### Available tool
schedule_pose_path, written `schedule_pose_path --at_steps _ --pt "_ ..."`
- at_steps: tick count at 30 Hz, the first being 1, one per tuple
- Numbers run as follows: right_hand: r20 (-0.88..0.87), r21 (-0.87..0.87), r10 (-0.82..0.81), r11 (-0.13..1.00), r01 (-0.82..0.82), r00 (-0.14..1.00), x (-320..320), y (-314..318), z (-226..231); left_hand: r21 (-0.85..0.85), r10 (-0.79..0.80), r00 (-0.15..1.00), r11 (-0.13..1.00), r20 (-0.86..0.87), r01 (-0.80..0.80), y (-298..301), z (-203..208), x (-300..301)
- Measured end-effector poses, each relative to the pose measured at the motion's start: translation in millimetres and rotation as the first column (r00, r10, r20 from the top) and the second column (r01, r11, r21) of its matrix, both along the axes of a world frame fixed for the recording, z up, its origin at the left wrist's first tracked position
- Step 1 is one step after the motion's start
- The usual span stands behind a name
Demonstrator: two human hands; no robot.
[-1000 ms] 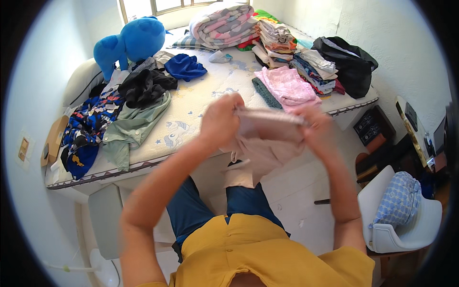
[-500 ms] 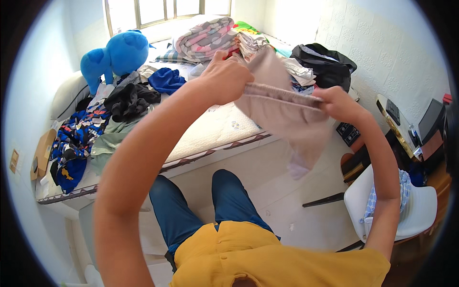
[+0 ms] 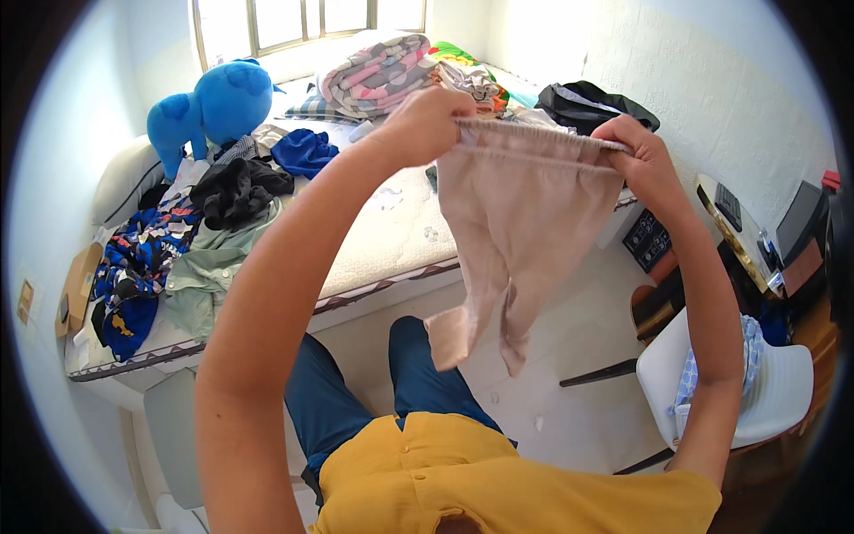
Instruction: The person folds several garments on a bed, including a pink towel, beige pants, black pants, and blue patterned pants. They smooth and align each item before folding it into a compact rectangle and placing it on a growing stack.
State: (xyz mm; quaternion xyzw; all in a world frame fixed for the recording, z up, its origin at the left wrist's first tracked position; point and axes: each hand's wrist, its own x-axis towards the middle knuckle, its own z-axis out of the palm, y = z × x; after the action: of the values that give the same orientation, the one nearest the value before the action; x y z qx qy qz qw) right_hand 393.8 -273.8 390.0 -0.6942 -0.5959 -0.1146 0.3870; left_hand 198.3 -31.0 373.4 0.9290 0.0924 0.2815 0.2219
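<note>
A pair of beige trousers (image 3: 525, 205) with an elastic waistband hangs in front of me, stretched between both hands. My left hand (image 3: 431, 125) grips one end of the waistband, its fingertips partly hidden. At the other end my right hand (image 3: 639, 156) pinches the band between thumb and fingers. The waist opening faces me, and both legs dangle down over the edge of the mattress (image 3: 374, 240) and above the floor. One leg's end is turned to the left.
Piled clothes lie on the bed's left: a black garment (image 3: 236, 191), a blue one (image 3: 305, 151), a green shirt (image 3: 209, 276). Behind are a blue plush toy (image 3: 227, 102), a rolled quilt (image 3: 378, 76) and a black bag (image 3: 596, 107). A white chair (image 3: 778, 392) stands right, near a desk (image 3: 712, 200).
The trousers have swung from a bunched, blurred shape to hanging open with both legs down. My right hand has risen and the waistband is pulled wider and higher.
</note>
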Motion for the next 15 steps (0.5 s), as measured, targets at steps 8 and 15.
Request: schedule_pose_path --at_steps 8,15 --pt "-0.284 -0.176 0.125 0.968 -0.179 0.951 -53.5 24.9 -1.2 0.064 -0.027 0.99 0.997 -0.142 0.036 -62.8 -28.2 -12.5" --pt "-0.013 -0.286 0.059 0.956 -0.06 0.998 -41.3 9.1 -0.4 0.371 0.395 0.918 0.859 -0.044 -0.352 -34.2 -38.8 -36.8"
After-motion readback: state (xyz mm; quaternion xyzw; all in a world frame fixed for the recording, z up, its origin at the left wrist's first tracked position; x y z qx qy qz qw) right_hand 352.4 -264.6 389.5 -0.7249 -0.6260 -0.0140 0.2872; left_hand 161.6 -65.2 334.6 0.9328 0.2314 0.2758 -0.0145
